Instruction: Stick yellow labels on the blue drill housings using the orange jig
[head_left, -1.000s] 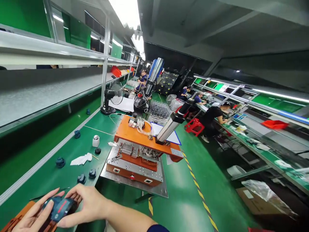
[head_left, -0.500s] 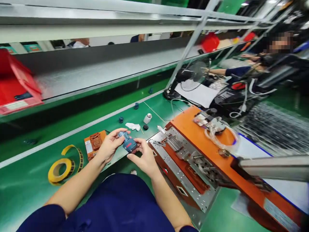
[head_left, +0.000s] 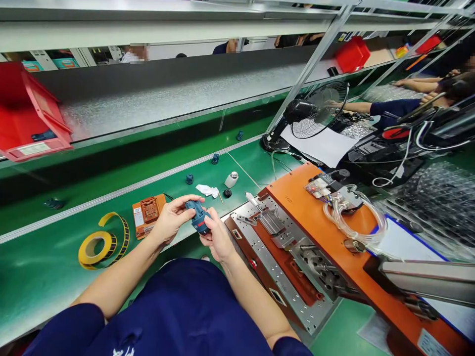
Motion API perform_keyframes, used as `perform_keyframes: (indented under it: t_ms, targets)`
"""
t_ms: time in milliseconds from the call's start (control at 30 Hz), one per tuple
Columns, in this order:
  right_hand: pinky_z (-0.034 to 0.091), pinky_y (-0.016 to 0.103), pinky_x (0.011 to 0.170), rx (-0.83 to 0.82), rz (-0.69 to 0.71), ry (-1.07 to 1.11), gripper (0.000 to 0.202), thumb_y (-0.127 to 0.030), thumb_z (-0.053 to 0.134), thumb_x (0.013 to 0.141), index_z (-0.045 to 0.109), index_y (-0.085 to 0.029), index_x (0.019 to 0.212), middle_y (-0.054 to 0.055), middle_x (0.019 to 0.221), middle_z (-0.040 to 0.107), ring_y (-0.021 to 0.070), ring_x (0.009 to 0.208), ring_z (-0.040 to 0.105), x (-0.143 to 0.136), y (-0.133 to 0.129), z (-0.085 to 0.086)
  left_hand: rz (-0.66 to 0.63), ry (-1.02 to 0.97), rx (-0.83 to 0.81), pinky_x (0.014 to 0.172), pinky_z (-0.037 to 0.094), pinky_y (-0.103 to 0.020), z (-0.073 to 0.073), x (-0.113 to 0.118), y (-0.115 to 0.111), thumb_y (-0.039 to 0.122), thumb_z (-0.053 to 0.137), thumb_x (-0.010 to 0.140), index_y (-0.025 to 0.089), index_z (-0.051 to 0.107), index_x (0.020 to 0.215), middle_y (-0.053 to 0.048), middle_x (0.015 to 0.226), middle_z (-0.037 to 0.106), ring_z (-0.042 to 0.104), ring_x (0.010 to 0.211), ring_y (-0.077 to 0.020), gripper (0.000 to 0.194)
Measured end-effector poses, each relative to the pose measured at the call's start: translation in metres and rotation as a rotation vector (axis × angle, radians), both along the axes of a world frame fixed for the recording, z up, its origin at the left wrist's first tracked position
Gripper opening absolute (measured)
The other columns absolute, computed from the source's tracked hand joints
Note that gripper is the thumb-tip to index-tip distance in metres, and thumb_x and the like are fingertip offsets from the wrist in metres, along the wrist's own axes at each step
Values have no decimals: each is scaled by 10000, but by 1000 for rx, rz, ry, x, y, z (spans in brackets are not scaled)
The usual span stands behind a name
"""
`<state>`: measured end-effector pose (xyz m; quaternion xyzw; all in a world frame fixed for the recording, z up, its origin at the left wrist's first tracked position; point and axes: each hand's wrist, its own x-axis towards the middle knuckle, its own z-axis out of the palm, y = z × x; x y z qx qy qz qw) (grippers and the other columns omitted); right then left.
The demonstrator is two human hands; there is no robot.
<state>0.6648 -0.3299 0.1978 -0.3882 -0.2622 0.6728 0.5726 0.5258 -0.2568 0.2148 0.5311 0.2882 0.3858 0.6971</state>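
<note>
A blue battery pack with a red label (head_left: 198, 217) is held in front of my body, over the bench's front edge. My left hand (head_left: 173, 220) grips its upper left end, thumb and fingers closed round it. On its lower right side my right hand (head_left: 218, 238) is closed too, the thumb pressed on the pack. Just left of my left hand sits an orange charger-like block (head_left: 149, 213). A white cloth (head_left: 207, 191), a black cap (head_left: 227, 193) and a white bottle (head_left: 231, 179) are beyond my hands.
On the right stands an orange machine (head_left: 297, 193) with a metal plate. A yellow tape roll (head_left: 97, 248) lies at the left. Behind are small blue parts (head_left: 189, 179), a black fan (head_left: 297, 111) and a red bin (head_left: 39, 116). Another person's arm (head_left: 358, 107) reaches in at the right.
My right thumb has moved onto the pack and the fingers have closed more tightly round it. The pack is turned slightly. The camera view has shifted, so the machine and fan sit farther right.
</note>
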Motion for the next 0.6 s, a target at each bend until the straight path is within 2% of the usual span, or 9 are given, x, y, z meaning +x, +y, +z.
perform_keyframes:
  t_ms: [133, 267, 367, 500, 600]
  targets:
    - [92, 136, 387, -93, 56, 97, 405, -602, 610, 843, 443, -236, 887, -83, 606, 455, 33, 432, 219, -3, 2, 1, 117, 59, 7, 771, 523, -293, -9, 10, 3, 363, 770, 786, 190, 676, 1054, -58, 1000, 700, 639, 886, -193, 332]
    - [113, 153, 374, -174, 172, 124, 541, -742, 469, 864, 489, -202, 856, -36, 589, 519, 41, 434, 221, -4, 0, -3, 317, 253, 145, 639, 402, -219, -9, 24, 1, 395, 669, 846, 195, 595, 824, 38, 740, 532, 474, 676, -114, 214]
    - [150, 160, 390, -105, 97, -63, 486, -704, 485, 894, 492, -218, 871, -26, 631, 528, 62, 466, 311, 2, -6, -7, 354, 424, 220, 625, 359, -227, 0, 33, -3, 389, 608, 878, 203, 532, 771, 55, 693, 449, 417, 647, -113, 228]
    - [249, 206, 403, 14, 106, -320, 385, -605, 415, 977, 487, -238, 883, -37, 616, 480, 81, 447, 321, 13, -11, -10, 329, 582, 353, 664, 355, -241, 8, 39, -7, 357, 563, 902, 207, 507, 762, 51, 720, 465, 439, 686, -122, 213]
    - [325, 232, 408, 79, 72, -465, 343, -550, 394, 1001, 514, -236, 928, -33, 611, 500, 94, 434, 375, 20, -12, -13, 317, 661, 445, 701, 364, -253, 6, 41, -7, 343, 548, 914, 209, 511, 771, 43, 754, 494, 463, 720, -130, 199]
